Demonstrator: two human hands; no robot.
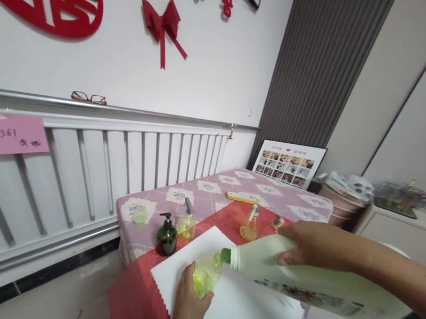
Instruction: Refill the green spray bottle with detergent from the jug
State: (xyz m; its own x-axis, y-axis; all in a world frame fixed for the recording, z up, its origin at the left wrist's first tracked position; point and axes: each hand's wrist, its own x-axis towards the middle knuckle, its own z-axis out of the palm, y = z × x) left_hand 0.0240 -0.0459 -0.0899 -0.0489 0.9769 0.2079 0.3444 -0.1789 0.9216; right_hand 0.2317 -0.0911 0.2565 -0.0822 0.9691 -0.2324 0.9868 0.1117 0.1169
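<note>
Clasping bottle [206, 278] in left grip [189, 297], curled partway, lower centre | holding jug [321, 283] tilted in right grip [305, 246], wrapped over it, lower right, spout [225, 256] at bottle.

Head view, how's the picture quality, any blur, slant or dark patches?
In the head view, lettering on the pale green jug looks smeared, while "361" on the pink note is readable; also in the head view, the radiator runs at a slant, as if the camera were tilted, and the right-hand corners darken.
</note>
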